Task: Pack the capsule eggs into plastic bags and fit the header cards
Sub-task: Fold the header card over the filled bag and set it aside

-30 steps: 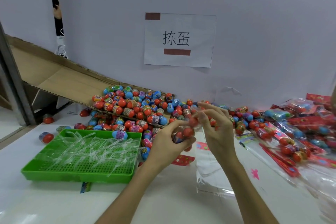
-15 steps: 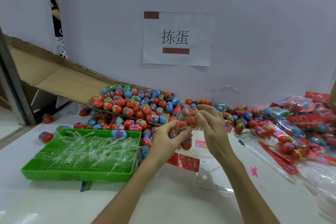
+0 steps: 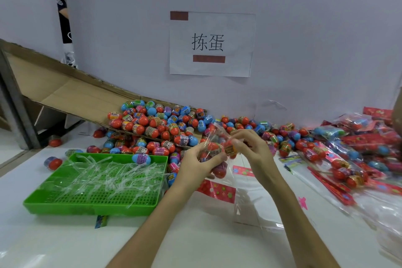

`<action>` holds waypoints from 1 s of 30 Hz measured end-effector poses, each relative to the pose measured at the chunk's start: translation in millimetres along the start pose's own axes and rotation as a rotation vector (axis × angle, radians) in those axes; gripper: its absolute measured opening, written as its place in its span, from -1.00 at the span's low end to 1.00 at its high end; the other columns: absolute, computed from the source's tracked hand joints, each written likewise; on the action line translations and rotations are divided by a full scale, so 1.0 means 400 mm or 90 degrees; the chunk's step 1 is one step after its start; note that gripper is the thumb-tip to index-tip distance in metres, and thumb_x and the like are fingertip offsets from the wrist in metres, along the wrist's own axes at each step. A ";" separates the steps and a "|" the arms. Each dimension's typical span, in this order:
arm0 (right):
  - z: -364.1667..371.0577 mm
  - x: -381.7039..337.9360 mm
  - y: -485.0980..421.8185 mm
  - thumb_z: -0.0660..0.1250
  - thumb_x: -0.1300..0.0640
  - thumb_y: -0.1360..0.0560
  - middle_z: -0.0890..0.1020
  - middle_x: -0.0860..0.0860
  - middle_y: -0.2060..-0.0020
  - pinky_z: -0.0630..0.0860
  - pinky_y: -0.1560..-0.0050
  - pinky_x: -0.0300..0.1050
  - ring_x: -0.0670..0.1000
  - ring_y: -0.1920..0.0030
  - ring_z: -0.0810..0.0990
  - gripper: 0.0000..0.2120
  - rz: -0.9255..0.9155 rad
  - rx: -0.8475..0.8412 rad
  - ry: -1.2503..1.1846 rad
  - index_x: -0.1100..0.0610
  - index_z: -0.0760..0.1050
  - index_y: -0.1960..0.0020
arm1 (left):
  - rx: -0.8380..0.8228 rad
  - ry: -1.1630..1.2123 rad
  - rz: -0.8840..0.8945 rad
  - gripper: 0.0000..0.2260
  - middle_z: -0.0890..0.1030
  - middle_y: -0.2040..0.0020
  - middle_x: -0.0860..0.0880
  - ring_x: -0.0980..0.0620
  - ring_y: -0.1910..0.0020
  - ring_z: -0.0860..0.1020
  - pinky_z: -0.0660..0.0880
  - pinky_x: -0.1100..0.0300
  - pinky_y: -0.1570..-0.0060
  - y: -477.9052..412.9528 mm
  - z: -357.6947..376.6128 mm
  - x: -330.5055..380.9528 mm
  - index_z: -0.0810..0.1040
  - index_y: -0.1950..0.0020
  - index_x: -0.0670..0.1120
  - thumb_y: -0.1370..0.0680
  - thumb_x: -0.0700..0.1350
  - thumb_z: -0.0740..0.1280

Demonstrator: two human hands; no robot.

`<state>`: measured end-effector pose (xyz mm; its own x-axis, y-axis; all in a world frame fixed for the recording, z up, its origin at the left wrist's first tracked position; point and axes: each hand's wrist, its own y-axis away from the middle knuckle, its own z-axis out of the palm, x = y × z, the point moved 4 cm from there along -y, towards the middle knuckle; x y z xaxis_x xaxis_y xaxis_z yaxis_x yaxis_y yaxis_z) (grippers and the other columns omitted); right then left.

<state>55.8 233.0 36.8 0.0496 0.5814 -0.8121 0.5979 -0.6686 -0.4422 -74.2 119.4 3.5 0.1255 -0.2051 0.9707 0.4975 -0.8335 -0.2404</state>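
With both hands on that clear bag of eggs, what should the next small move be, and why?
Probably slide the red-and-orange capsule egg pinched by the right hand further down into the clear plastic bag that the left hand grips. It seems to sit near the bag's open top above the other eggs, and the red star-printed header card lies unused on the white table.

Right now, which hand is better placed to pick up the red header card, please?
Probably right: the left hand cradles the filled plastic bag, the right hand only pinches its mouth. The red header card lies near both.
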 end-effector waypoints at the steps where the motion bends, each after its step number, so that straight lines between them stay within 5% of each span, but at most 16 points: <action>1: 0.006 0.001 0.002 0.34 -0.17 -0.42 0.56 -0.12 -0.15 0.48 -0.04 -0.20 -0.18 -0.14 0.55 -0.70 0.010 -0.036 0.002 -0.02 0.59 -0.04 | -0.004 0.026 -0.007 -0.80 0.76 0.03 0.01 0.01 0.08 0.74 0.69 0.12 0.14 0.001 0.001 0.002 0.69 -0.13 0.04 -0.53 0.01 0.53; 4: 0.015 0.004 0.007 0.43 -0.27 -0.31 0.54 -0.22 -0.18 0.44 0.10 -0.40 -0.23 -0.14 0.55 -0.61 0.024 -0.065 0.019 -0.15 0.54 -0.07 | -0.014 0.063 -0.016 -0.82 0.76 0.02 -0.01 0.00 0.03 0.74 0.66 0.20 0.12 0.003 -0.003 0.006 0.72 -0.09 0.10 -0.51 0.05 0.54; 9: -0.006 0.004 0.005 0.59 0.02 -0.42 0.59 -0.23 -0.07 0.53 0.14 -0.27 -0.13 -0.04 0.61 -0.75 -0.029 0.026 -0.004 -0.11 0.52 0.07 | -0.117 0.023 -0.085 -0.76 0.76 -0.03 -0.04 -0.06 0.02 0.75 0.69 0.11 0.08 0.005 0.008 -0.003 0.67 -0.21 0.03 -0.56 0.02 0.50; 12: 0.001 0.003 0.009 0.59 0.03 -0.43 0.60 -0.15 -0.02 0.55 0.16 -0.26 -0.12 0.01 0.61 -0.75 -0.048 0.024 0.017 -0.09 0.50 0.12 | -0.134 0.042 -0.105 -0.76 0.76 -0.02 -0.09 -0.09 0.01 0.74 0.69 0.05 0.01 0.006 0.011 -0.003 0.67 -0.22 -0.01 -0.56 -0.03 0.51; 15: 0.002 0.006 0.010 0.52 -0.14 -0.41 0.61 -0.12 0.05 0.49 0.16 -0.28 -0.13 0.05 0.58 -0.75 -0.048 0.023 0.058 -0.05 0.50 0.14 | -0.116 0.062 -0.111 -0.83 0.75 -0.04 -0.13 -0.14 -0.04 0.73 0.65 -0.07 -0.16 0.003 0.003 -0.006 0.74 -0.13 0.01 -0.54 -0.08 0.53; 22: -0.003 0.016 0.007 0.24 -0.44 -0.38 0.60 -0.14 0.09 0.43 0.08 -0.19 -0.19 0.03 0.53 -0.54 -0.012 -0.009 0.090 -0.06 0.57 0.14 | -0.097 0.097 -0.139 -0.83 0.75 -0.05 -0.17 -0.24 -0.02 0.73 0.68 -0.07 -0.01 0.002 0.002 -0.019 0.74 -0.07 0.04 -0.50 -0.13 0.57; 25: -0.006 0.009 -0.005 0.29 -0.34 -0.46 0.57 -0.22 -0.14 0.61 0.08 -0.12 -0.16 -0.02 0.63 -0.58 0.017 0.017 -0.050 -0.14 0.54 -0.19 | -0.050 0.129 -0.148 -0.71 0.74 -0.05 -0.19 -0.26 -0.06 0.72 0.66 -0.17 -0.11 -0.005 -0.007 -0.023 0.70 -0.16 -0.06 -0.45 -0.18 0.59; 27: -0.004 0.012 -0.010 0.37 -0.24 -0.44 0.52 -0.21 -0.23 0.67 0.13 -0.11 -0.09 -0.04 0.68 -0.40 0.067 0.013 -0.138 -0.12 0.35 -0.42 | -0.030 0.182 -0.156 -0.63 0.74 -0.06 -0.20 -0.23 -0.04 0.72 0.69 -0.09 0.00 -0.008 -0.010 -0.021 0.65 -0.21 -0.14 -0.43 -0.23 0.59; 30: 0.016 0.020 -0.004 0.51 -0.19 -0.42 0.65 -0.10 -0.09 0.66 0.17 -0.16 -0.05 0.06 0.72 -0.47 0.117 -0.069 -0.124 -0.02 0.47 -0.29 | -0.009 0.251 -0.137 -0.53 0.74 -0.09 -0.18 -0.20 -0.04 0.73 0.69 0.02 0.09 -0.010 -0.016 -0.012 0.63 -0.24 -0.15 -0.35 -0.18 0.59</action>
<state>50.1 235.7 28.6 0.0158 0.3484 -0.9372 0.6754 -0.6949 -0.2469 -82.0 120.3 -0.2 -0.3174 -0.2029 0.9263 0.4638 -0.8852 -0.0349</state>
